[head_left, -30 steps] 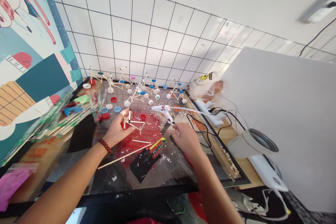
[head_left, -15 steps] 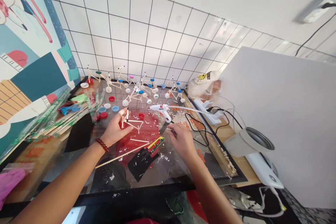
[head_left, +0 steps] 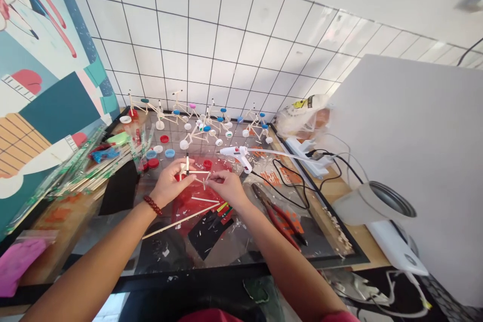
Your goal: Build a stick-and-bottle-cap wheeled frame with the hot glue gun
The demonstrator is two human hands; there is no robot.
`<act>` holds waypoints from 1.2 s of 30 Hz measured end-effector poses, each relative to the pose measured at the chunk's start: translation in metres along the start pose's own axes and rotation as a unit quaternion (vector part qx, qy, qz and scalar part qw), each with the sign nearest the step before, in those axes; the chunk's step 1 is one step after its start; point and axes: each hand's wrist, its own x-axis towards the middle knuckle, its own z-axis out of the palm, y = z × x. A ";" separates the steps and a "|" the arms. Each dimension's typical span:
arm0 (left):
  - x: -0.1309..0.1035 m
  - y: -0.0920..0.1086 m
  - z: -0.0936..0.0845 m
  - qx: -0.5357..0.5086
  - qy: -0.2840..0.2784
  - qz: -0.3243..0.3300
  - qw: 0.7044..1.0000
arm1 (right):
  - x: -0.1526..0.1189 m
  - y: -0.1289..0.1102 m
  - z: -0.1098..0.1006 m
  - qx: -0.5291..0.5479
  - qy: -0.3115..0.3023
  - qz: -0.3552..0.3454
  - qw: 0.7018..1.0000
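My left hand (head_left: pixel 169 184), with a beaded bracelet at the wrist, is closed on a small wooden stick frame (head_left: pixel 198 172), which has a black-tipped upright. At the frame's right end, my right hand (head_left: pixel 228 187) has its thumb and fingers pinched together. Whether they grip the frame itself or a tiny piece against it is hidden. Just behind the hands lies a red bottle cap (head_left: pixel 207 164). A white hot glue gun (head_left: pixel 237 153) rests beyond my right hand. Below the frame are a long thin stick (head_left: pixel 177 221) and a short stick (head_left: pixel 205 200).
Small bicycle-like stick models (head_left: pixel 206 129) with cap wheels stand along the back. Red-handled pliers (head_left: pixel 279 216) lie right of my forearm. Wrapped sticks (head_left: pixel 94 168) pile up at the left. A power strip (head_left: pixel 307 156) and a grey-white pot (head_left: pixel 362 206) sit at the right.
My right hand has moved left from above the pliers to the right end of the stick frame, uncovering the pliers. My left hand still holds the frame. The view has shifted slightly.
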 end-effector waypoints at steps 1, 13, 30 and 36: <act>0.000 0.000 0.000 0.003 0.001 -0.001 1.000 | 0.000 0.000 0.001 -0.009 0.002 -0.002 1.000; 0.000 0.001 0.000 -0.003 -0.003 0.009 1.000 | 0.002 0.004 0.006 -0.049 0.020 -0.022 0.998; 0.000 0.000 0.001 -0.003 -0.002 0.017 1.000 | 0.002 0.003 0.007 -0.056 0.020 -0.046 0.997; 0.000 -0.002 0.001 0.003 0.005 0.032 0.999 | 0.001 -0.001 0.005 -0.042 0.019 -0.041 0.998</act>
